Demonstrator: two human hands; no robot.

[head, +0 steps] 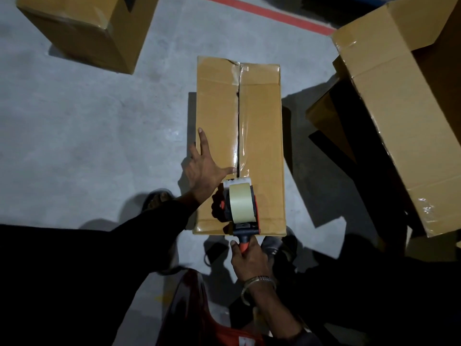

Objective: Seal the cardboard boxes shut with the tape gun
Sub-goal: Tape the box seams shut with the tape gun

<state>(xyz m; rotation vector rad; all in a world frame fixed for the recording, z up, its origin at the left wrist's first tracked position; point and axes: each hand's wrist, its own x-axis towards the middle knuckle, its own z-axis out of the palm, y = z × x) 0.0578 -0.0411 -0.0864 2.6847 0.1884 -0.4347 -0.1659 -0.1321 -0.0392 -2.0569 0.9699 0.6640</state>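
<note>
A long cardboard box lies on the floor in front of me, its two top flaps meeting at a middle seam with clear tape running along it. My left hand presses flat on the left flap, fingers spread, thumb at the seam. My right hand grips the orange handle of the tape gun. The gun carries a beige tape roll and sits on the box's near end, over the seam.
A closed cardboard box stands at the far left. A large opened box with loose flaps lies at the right. A red stripe crosses the grey concrete floor beyond. My feet are beside the box's near end.
</note>
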